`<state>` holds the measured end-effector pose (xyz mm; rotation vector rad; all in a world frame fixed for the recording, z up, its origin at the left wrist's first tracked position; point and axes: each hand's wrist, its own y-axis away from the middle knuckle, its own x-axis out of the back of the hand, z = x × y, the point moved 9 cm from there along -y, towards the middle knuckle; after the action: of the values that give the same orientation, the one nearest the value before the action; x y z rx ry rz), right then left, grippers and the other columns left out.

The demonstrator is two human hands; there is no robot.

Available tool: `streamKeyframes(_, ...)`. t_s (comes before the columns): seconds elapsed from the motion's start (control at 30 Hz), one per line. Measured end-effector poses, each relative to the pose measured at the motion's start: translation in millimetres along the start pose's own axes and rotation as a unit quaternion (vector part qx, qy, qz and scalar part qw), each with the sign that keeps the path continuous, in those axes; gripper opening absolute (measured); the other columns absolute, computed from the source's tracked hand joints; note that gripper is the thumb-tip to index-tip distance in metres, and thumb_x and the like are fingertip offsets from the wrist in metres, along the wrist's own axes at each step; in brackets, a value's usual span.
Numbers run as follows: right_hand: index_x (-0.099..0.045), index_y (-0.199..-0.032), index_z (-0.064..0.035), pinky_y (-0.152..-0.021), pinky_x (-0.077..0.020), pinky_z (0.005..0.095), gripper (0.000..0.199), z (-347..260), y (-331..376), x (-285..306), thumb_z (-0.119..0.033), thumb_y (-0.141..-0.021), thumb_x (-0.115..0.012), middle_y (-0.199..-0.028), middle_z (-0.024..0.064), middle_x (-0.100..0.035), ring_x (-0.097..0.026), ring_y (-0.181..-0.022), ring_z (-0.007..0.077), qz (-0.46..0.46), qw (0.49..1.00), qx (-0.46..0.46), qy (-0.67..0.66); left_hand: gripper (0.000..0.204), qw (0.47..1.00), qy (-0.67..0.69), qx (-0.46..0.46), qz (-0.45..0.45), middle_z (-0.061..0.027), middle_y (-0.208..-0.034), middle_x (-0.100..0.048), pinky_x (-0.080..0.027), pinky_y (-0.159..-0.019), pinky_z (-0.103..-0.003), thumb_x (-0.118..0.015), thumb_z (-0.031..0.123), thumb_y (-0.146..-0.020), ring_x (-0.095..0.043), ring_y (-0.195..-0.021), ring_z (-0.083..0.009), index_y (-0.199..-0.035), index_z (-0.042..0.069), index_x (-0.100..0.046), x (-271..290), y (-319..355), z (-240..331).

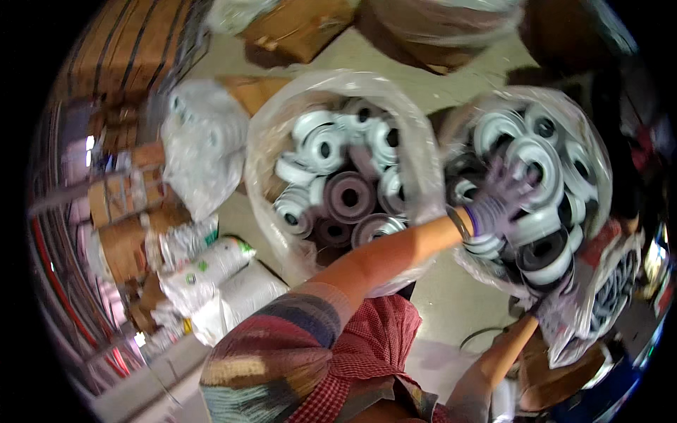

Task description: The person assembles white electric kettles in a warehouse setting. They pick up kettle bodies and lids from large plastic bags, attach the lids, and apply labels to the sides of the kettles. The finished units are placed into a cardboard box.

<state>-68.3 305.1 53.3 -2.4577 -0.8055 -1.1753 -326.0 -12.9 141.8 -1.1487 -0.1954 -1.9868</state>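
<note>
A clear plastic-lined bag (598,151) at the right holds several white, wheel-like round parts with dark centre holes. My left hand (502,197), in a thin pale-purple glove, reaches in with its fingers spread over the pile. Its fingertips lie against a large white round part (541,161); motion smears them somewhat. At the bag's near edge, my gloved right hand (556,302) is closed on the lower rim of a white round part with a dark face (544,255). That part is tilted, and the fingers under it are partly hidden.
Left of my arm stands another plastic-lined bag (255,151) of white and grey round parts. A bag of dark rings (612,296) sits beside my right hand. White sacks (211,271), a filled clear bag (201,169) and cartons (116,201) line the left side.
</note>
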Motion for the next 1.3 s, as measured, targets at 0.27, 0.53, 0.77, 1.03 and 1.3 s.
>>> streamKeyframes(0.27, -0.023, -0.151, 0.0008, -0.115, -0.0277, 0.0506, 0.100, -81, 103, -75, -0.041, -0.079, -0.080, -0.151, 0.0254, -0.030, -0.033, -0.138, 0.0392, 0.063, 0.980, 0.167, 0.090, 0.064, 0.924, 0.289, 0.203, 0.143, -0.0192, -0.135, -0.051, -0.037, -0.109, -0.041, -0.078, 0.011, -0.077, -0.046, -0.130, -0.0339, -0.134, 0.002, -0.050, 128, 211, -87)
streamKeyframes(0.53, -0.031, -0.147, 0.0022, -0.112, -0.0337, 0.0452, 0.082, -276, 163, -82, -0.031, -0.086, -0.074, -0.146, 0.0243, -0.041, -0.043, -0.132, 0.0371, -0.009, 0.969, 0.244, 0.038, 0.108, 0.846, 0.032, 0.512, -0.147, -0.0234, -0.134, -0.050, -0.040, -0.106, -0.043, -0.086, 0.048, -0.061, -0.049, -0.124, -0.0379, -0.142, -0.002, -0.034, 211, 513, -363)
streamKeyframes(0.77, -0.043, -0.139, -0.0028, -0.109, -0.0367, 0.0442, 0.083, -451, 402, -390, -0.024, -0.069, -0.082, -0.141, 0.0182, -0.046, -0.044, -0.129, 0.0377, -0.429, 0.774, 0.454, 0.100, 0.109, 0.693, 0.329, 0.582, 0.270, -0.0227, -0.138, -0.051, -0.032, -0.114, -0.038, -0.083, 0.053, -0.065, -0.044, -0.133, -0.0321, -0.145, 0.000, -0.032, 189, 526, -445)
streamKeyframes(1.03, -0.038, -0.138, -0.0019, -0.105, -0.0417, 0.0442, 0.098, -382, 419, -514, -0.032, -0.060, -0.088, -0.138, 0.0191, -0.046, -0.046, -0.128, 0.0362, -0.632, 0.631, 0.364, 0.266, 0.041, 0.550, 0.443, 0.575, 0.413, -0.0088, -0.106, -0.066, -0.049, -0.084, -0.034, -0.065, 0.018, -0.077, -0.061, -0.093, -0.0207, -0.114, -0.002, -0.063, 224, 535, -413)
streamKeyframes(1.3, -0.055, -0.126, -0.0055, -0.096, -0.0439, 0.0469, 0.047, -398, 355, -466, -0.026, -0.085, -0.065, -0.119, 0.0207, -0.056, -0.052, -0.116, 0.0380, -0.443, 0.817, 0.293, 0.222, 0.038, 0.565, 0.583, 0.540, 0.222, -0.0089, -0.101, -0.062, -0.046, -0.087, -0.031, -0.064, 0.016, -0.074, -0.059, -0.097, -0.0210, -0.110, 0.003, -0.060, 137, 489, -352)
